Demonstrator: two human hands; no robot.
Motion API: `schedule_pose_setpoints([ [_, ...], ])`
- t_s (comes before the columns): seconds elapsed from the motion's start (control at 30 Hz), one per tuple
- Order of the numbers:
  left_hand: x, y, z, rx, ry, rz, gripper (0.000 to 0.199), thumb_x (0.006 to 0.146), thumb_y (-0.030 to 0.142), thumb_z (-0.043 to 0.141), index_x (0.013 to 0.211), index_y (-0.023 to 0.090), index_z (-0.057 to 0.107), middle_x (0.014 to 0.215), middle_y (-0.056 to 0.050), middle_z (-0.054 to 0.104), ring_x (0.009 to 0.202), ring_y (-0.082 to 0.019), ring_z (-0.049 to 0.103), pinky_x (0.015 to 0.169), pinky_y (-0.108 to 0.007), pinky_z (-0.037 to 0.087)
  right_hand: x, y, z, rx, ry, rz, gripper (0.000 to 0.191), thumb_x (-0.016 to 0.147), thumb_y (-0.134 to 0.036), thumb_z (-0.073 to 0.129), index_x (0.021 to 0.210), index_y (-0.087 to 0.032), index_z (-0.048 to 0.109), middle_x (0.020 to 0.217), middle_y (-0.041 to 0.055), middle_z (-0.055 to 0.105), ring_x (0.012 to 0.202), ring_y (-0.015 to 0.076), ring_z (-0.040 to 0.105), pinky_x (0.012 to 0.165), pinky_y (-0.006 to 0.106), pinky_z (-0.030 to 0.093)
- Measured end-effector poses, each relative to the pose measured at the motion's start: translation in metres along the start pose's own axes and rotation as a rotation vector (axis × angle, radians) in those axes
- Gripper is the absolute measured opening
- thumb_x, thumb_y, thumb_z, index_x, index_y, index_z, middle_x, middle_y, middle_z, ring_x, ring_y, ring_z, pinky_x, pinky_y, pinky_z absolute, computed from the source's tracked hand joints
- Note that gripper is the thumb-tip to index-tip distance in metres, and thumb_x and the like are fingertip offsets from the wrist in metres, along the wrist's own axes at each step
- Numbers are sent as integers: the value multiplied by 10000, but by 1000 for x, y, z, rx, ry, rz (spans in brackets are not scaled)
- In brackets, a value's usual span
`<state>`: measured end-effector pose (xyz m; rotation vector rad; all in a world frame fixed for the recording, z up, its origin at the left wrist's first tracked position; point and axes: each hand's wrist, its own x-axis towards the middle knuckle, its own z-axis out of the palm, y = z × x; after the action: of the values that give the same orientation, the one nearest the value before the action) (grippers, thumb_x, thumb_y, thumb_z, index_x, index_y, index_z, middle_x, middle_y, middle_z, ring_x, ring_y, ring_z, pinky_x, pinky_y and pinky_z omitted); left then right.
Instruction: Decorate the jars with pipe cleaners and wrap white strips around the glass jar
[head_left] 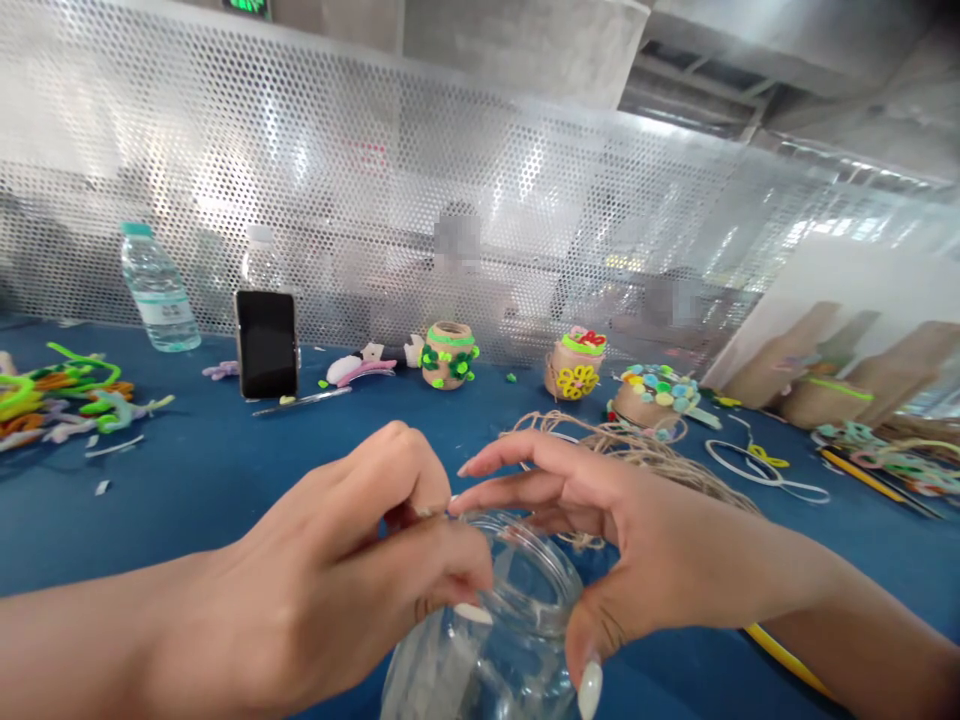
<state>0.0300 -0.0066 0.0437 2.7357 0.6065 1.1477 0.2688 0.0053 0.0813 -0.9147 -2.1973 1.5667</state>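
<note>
A clear glass jar (517,640) stands at the bottom middle of the head view, its round mouth facing up. My left hand (337,570) is at the left of its rim, fingers curled and pinched together; whatever lies between the fingertips is too hidden to make out. My right hand (600,520) spans the jar's neck from the right, thumb on the near side and fingers reaching over the far rim. Just behind the right hand lies a loose heap of brown twine (637,445).
Behind stand a phone (267,345), a water bottle (159,290), and decorated jars, one with green trim (448,365) and another with a yellow flower (574,375). Colourful pipe cleaners (67,395) lie left; a pencil (862,473) lies right. A perforated metal screen (337,180) closes the table's back.
</note>
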Motion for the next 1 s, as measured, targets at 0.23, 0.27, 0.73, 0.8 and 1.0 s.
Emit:
schedule_pose_setpoints([
  [0.23,-1,6,-1,-57,-67,-2,187,917,43,461,888,196,565,818,10,375,665,-82,433,594,-161,423,-11,-5,10,-78,82,9,836,613,-275,862,1341,-266,451,1273,75,581,1182,250,566,1038,389,429],
  [0.27,0,8,-2,-54,-79,-7,194,908,32,465,876,197,561,820,11,379,662,-81,431,592,-160,420,-12,-7,12,-84,84,9,840,612,-279,862,1346,-263,453,1276,79,578,1170,253,573,1030,387,437],
  [0.73,-4,7,-12,187,-33,94,232,876,34,445,876,215,589,807,12,360,624,-90,388,530,-216,332,-10,-3,13,-54,128,46,766,610,-264,863,1273,-266,481,1286,66,581,1164,239,586,988,350,468],
  [0.8,-4,9,-8,145,-8,60,195,896,82,464,800,215,570,783,20,348,597,-86,359,502,-214,312,-11,-4,14,-57,127,56,774,612,-262,861,1282,-273,473,1293,66,577,1129,230,607,964,338,482],
  [1.0,-7,8,6,-84,-4,-67,224,976,170,406,803,192,547,720,33,387,549,-46,429,471,-135,372,-11,-8,16,-86,139,51,803,605,-274,860,1301,-263,459,1271,72,586,1136,237,601,975,348,476],
])
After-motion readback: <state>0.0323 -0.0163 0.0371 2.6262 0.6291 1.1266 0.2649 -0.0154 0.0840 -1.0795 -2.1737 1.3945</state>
